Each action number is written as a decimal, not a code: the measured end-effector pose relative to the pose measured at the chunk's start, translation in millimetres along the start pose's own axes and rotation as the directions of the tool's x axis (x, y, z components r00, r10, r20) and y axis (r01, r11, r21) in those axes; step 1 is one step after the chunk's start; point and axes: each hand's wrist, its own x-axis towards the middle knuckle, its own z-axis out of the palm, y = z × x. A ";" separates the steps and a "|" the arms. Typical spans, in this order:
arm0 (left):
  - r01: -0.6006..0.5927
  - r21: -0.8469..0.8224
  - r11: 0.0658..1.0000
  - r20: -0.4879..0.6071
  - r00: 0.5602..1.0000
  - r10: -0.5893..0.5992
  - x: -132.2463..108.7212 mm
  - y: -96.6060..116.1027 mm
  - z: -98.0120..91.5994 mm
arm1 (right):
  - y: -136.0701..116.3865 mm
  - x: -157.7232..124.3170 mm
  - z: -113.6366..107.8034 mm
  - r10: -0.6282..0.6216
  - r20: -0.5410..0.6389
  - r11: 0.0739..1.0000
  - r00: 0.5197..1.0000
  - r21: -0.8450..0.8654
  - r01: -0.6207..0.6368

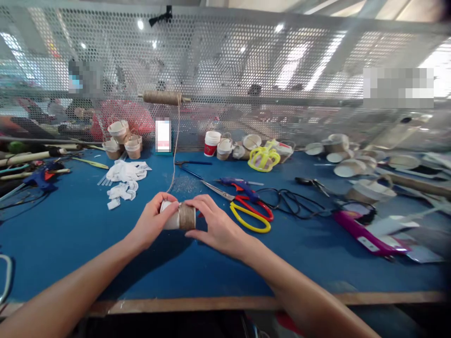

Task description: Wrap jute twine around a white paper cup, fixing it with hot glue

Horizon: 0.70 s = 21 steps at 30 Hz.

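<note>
Between my two hands a white paper cup [171, 220] lies on its side above the blue table, brown twine [187, 216] wound round its right part. My left hand [155, 218] grips the white left end, thumb along the front. My right hand [213, 220] holds the twine-wrapped end, fingers over the top and thumb below. A strand of twine [176, 141] runs from the cup up to a twine roll [162, 97] on a rod at the mesh panel. To the right lie scissors [243, 209] with one red and one yellow handle loop.
A blue glue gun [239, 185] with a black cable [296, 204] lies behind the scissors. Twine-wrapped cups [121, 138] stand back left. A red and white cup [211, 143] and a yellow basket shape [264, 157] sit at the mesh panel [225, 61]. At right is a purple tool [366, 234].
</note>
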 end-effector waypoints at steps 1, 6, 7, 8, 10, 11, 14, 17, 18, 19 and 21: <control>0.007 -0.013 1.000 -0.001 1.000 -0.007 0.0 -1.1 0.3 | 1.0 0.8 -1.3 0.012 -0.011 1.000 1.000 0.006 -0.012; 0.068 -0.082 0.994 0.045 0.997 -0.064 -2.7 -3.6 3.4 | 22.3 8.9 -31.7 0.271 -0.216 0.955 0.938 -0.061 -0.290; 0.073 -0.074 0.995 0.049 0.996 -0.069 -3.4 -3.5 4.3 | 30.8 10.2 -41.5 0.365 -0.237 0.910 0.900 -0.113 -0.399; 0.072 -0.063 0.995 0.050 0.996 -0.069 -3.9 -3.2 5.2 | 40.6 11.1 -51.3 0.476 -0.253 0.833 0.842 -0.178 -0.524; 0.074 -0.039 0.997 0.050 0.996 -0.072 -4.6 -2.2 6.8 | 63.2 11.1 -68.6 0.571 -0.298 0.738 0.765 -0.222 -0.637; 0.075 -0.028 0.997 0.048 0.996 -0.074 -4.8 -1.4 7.3 | 74.9 10.3 -75.2 0.612 -0.304 0.694 0.730 -0.235 -0.680; 0.075 -0.013 0.997 0.042 0.996 -0.075 -4.9 0.6 8.1 | 105.3 6.7 -84.4 0.715 -0.237 0.615 0.657 -0.234 -0.753; 0.076 -0.016 0.997 0.045 0.996 -0.075 -4.7 1.0 8.5 | 122.1 4.4 -83.1 0.768 -0.131 0.605 0.626 -0.171 -0.778; 0.077 -0.017 0.997 0.049 0.996 -0.076 -4.5 0.7 8.5 | 124.8 4.2 -82.0 0.779 -0.103 0.604 0.618 -0.138 -0.785; 0.079 -0.019 0.997 0.053 0.996 -0.078 -4.3 0.3 8.5 | 126.4 4.2 -81.0 0.789 -0.079 0.602 0.609 -0.099 -0.792; 0.084 -0.025 0.996 0.060 0.995 -0.082 -3.9 -0.5 8.1 | 127.1 4.5 -79.6 0.808 -0.042 0.588 0.588 -0.008 -0.809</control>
